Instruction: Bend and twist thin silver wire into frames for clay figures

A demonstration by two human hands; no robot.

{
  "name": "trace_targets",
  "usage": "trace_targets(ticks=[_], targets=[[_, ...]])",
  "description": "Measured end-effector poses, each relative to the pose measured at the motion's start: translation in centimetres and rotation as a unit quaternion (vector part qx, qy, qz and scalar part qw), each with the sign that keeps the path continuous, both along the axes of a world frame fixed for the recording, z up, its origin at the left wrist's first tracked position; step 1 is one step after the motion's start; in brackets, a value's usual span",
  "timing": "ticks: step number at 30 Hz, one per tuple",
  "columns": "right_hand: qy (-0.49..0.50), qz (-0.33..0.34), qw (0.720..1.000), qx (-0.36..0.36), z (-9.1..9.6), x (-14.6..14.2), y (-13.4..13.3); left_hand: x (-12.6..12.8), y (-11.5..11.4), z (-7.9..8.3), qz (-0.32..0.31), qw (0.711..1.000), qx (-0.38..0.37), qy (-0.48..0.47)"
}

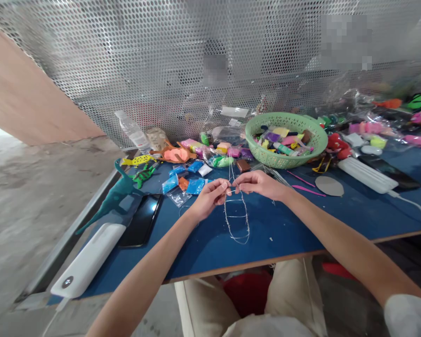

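Note:
Both hands meet over the middle of the blue table, pinching a thin wire frame (246, 216). The frame is a long loop with a few cross wires, its rounded end toward me and loose wire ends pointing away. My left hand (213, 196) is closed on the left side of the frame, thumb against fingers. From the right, my right hand (261, 184) is closed on the other side, fingertips close to those of the left. What lies exactly between the fingertips is too small to make out. Small blue packets (195, 187) lie just beyond my left hand.
A green basket (284, 161) of coloured clay packets stands behind my right hand. Pink modelling tools (308, 189) and a grey oval piece (330, 186) lie right. At left are a teal dinosaur figure (117, 196), a phone (142, 220), a white power bank (89, 260). Perforated metal mesh (161, 61) rises behind.

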State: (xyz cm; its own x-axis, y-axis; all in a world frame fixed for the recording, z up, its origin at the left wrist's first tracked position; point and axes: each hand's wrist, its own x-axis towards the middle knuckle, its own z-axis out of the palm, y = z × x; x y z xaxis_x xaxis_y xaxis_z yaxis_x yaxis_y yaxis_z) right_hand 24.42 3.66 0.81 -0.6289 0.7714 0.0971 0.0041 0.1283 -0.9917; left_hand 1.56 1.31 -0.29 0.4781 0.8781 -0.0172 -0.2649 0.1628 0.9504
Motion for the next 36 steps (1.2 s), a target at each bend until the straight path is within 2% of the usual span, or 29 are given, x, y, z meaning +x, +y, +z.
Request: trace_targets(ticks=[4,7,10,13,19,24,29,32,36], targets=[[0.051,0.003,0.998,-0.031,-1.6,-0.2,0.3,0.7,-0.4,-0.4,0.015,1.000,0.021,0.008],[0.111,-0.018,0.992,-0.062,-2.6,-1.3,0.1,1.3,-0.9,-0.8,0.073,0.992,0.093,0.034],[0.178,-0.028,0.980,-0.087,-2.9,-2.2,-0.2,1.8,-1.3,-1.0,0.134,0.979,0.148,0.047],[0.206,-0.019,0.974,-0.091,-2.7,-2.3,-0.5,1.9,-1.4,-1.0,0.154,0.974,0.158,0.053],[0.153,0.023,0.987,-0.045,-2.5,-1.1,-0.2,1.7,-1.2,-1.1,0.173,0.974,0.140,0.049],[0.155,-0.014,0.988,-0.015,-3.4,-1.7,-0.1,1.9,-1.3,-1.5,0.175,0.971,0.154,0.059],[0.181,-0.052,0.982,-0.030,-4.2,-2.4,0.0,1.9,-1.1,-1.7,0.180,0.969,0.158,0.064],[0.147,-0.077,0.985,-0.038,-4.3,-2.3,0.4,1.6,-0.4,-1.7,0.183,0.970,0.141,0.082],[0.082,-0.112,0.990,-0.007,-3.5,-1.4,0.8,0.7,0.8,-1.9,0.187,0.968,0.128,0.112]])
